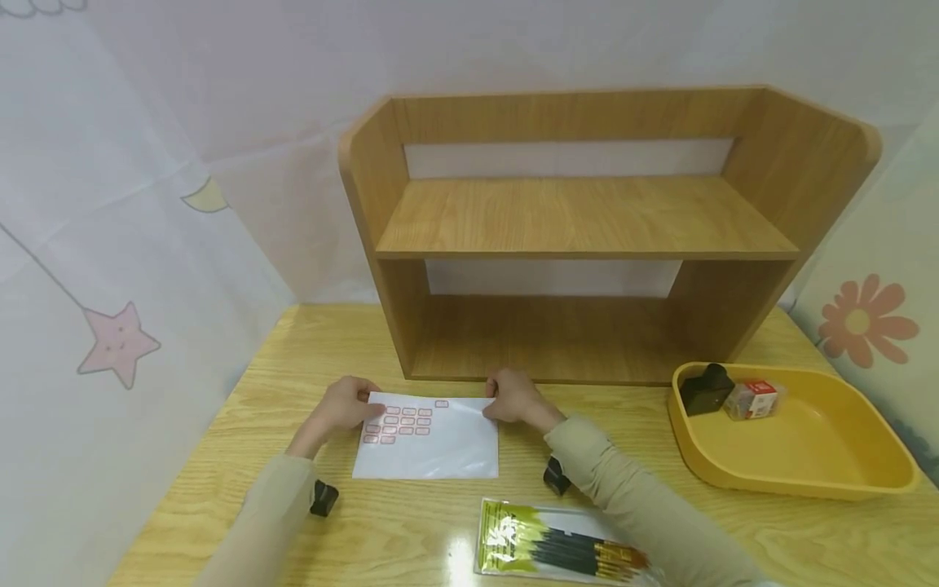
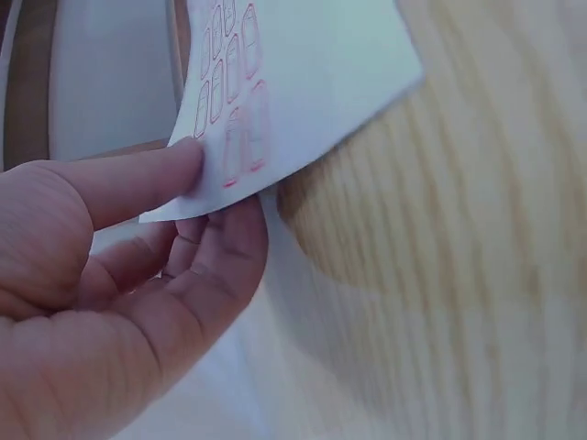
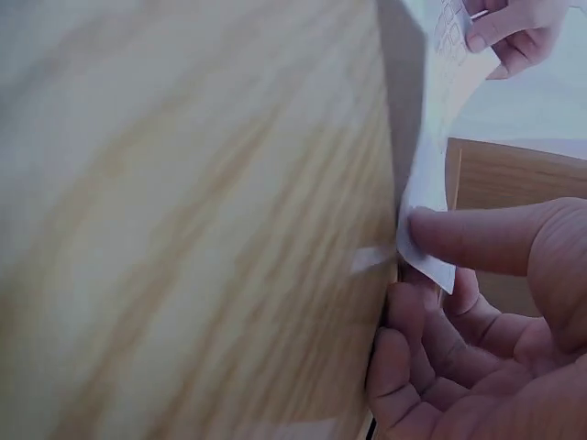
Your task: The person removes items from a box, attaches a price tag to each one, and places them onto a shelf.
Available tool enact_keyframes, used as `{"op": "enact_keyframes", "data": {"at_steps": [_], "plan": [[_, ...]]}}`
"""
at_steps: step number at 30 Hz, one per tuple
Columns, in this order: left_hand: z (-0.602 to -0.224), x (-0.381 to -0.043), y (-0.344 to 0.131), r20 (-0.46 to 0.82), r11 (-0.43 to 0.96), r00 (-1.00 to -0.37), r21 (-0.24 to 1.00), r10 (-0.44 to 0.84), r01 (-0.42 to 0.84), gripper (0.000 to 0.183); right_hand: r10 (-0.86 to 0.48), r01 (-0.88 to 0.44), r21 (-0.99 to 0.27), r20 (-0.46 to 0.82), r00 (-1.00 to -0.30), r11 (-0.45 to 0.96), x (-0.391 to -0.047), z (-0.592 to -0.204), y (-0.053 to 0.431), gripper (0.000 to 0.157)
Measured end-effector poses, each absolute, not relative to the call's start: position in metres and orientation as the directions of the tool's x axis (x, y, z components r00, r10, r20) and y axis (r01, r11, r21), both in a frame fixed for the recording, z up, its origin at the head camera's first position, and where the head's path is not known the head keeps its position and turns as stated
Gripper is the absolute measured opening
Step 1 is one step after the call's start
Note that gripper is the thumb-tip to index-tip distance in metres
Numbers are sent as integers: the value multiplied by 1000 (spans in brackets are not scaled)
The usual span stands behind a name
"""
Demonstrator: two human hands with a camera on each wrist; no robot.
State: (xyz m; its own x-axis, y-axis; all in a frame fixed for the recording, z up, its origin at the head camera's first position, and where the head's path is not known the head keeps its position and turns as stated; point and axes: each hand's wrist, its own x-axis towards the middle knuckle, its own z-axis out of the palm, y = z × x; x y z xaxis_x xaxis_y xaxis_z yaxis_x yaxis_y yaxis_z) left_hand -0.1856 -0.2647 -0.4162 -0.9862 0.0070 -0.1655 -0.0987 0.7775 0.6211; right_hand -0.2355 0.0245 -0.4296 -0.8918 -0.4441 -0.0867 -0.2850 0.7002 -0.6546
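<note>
A white sheet [image 1: 455, 448] printed with rows of small red-outlined labels lies between my two hands in the head view. My left hand [image 1: 348, 403] pinches its far left corner, thumb on top and fingers underneath, as the left wrist view shows. At the far right corner, my right hand [image 1: 516, 397] pinches the sheet [image 3: 425, 215] between thumb and curled fingers. The sheet's far edge is lifted and bends slightly, while its near edge lies close over the wooden table [image 1: 411, 530].
Behind the sheet stands a two-tier wooden shelf [image 1: 587, 216]. A yellow tray [image 1: 807, 481] at the right holds a black object [image 1: 706, 391] and a small clear package with a red-and-white label [image 1: 756, 399]. A clear packet of paintbrushes [image 1: 565, 550] lies by the right forearm.
</note>
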Motion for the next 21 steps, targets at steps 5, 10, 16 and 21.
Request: {"op": "enact_keyframes", "data": {"at_steps": [5,10,16,21], "plan": [[-415,-182,-263,-172,714,-985,691,12,-112,25,-427,-267,-711,-51,-903,650,-238,-430,31,15],[-411,-177,-260,-256,529,-966,825,38,-198,16,-385,-233,-770,-18,-923,594,-241,-422,43,14],[-402,-171,-254,-252,310,-956,930,150,-196,16,-311,-226,-789,47,-949,572,-244,-402,56,13],[-389,-164,-243,-196,215,-964,964,178,-156,32,-236,-295,-770,191,-953,565,-243,-384,62,14]]}}
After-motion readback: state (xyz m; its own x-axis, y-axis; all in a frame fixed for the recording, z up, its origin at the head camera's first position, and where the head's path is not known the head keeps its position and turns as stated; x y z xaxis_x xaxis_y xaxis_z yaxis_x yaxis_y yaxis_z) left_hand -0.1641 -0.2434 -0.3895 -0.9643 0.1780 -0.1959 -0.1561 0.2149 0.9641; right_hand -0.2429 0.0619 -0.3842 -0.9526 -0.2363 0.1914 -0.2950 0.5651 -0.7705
